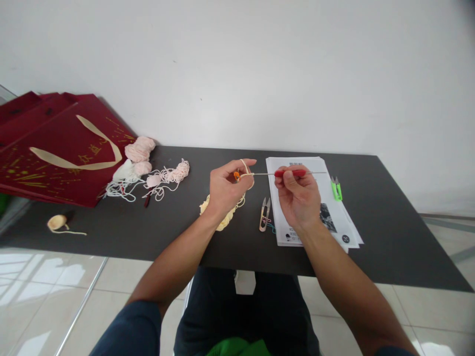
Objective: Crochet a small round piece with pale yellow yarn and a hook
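Note:
My right hand point(298, 200) grips a crochet hook by its red handle point(290, 173). The hook's thin metal shaft point(264, 174) points left toward my other hand. Cream yarn point(245, 168) loops around the fingers of my left hand point(227, 190), which pinches it near the hook's tip. A small orange piece point(236, 175), perhaps a stitch marker, shows beside the left fingers. Below that hand lies a pale yellow yarn skein point(225, 221), partly hidden by the wrist. Whether worked stitches sit between the left fingers cannot be made out.
Printed sheets point(297, 232) lie under my right hand. Beige thread snips point(264, 214) rest left of them, green snips point(336, 189) on their right edge. Pink yarn point(140, 148) sits by red gift bags point(70, 143). A small cream crocheted piece point(57, 222) lies at far left.

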Available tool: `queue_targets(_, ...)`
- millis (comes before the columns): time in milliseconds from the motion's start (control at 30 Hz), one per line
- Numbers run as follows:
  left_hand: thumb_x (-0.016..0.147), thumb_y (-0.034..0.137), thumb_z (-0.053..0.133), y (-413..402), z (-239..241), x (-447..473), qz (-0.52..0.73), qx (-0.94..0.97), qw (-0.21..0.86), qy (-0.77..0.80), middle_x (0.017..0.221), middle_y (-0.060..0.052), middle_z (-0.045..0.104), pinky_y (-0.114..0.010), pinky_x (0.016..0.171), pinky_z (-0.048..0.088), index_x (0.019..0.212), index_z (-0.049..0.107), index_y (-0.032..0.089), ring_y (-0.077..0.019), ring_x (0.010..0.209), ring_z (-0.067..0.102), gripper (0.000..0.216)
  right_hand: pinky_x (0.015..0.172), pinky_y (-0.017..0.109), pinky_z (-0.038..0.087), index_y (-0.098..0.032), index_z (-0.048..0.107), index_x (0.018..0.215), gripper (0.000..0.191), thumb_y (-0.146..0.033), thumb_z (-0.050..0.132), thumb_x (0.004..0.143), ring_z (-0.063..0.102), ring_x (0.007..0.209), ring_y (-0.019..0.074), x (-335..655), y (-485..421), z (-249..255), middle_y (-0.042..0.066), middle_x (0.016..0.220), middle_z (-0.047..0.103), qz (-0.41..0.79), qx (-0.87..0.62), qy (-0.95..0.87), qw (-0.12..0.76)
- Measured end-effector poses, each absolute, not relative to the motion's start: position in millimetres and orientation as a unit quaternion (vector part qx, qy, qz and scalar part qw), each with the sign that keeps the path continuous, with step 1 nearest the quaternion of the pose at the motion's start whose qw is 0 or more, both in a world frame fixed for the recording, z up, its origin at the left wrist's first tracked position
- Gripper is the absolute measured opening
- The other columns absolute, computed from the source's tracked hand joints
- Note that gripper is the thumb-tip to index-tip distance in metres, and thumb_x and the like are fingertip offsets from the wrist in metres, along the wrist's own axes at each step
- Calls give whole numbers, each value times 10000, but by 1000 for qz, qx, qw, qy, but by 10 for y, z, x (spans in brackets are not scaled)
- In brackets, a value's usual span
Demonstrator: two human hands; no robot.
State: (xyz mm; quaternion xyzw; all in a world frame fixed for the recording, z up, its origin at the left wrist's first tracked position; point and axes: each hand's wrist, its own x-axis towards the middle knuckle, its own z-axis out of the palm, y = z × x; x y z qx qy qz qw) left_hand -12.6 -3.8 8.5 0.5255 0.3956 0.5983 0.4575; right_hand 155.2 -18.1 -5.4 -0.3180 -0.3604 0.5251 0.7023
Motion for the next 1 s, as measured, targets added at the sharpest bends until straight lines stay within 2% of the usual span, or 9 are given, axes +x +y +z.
queue_targets(800,735,95,717,-61,98,-129,592,556,415,411,744,21,652,-243,619,402,968,839,220,-93,656,509,291,656,215,538,-259,735,851,151,-270,880,811,624,732,94,1550,-183,-50,-25,869,756,526,-303,-364,706)
queue_targets(1000,738,129,732,-62,107,-138,586,549,425,418,745,16,640,-246,615,400,984,837,213,-99,654,501,281,652,223,538,-263,727,838,157,-283,879,807,628,739,99,1562,-182,-48,-26,867,744,526,-313,-360,705)
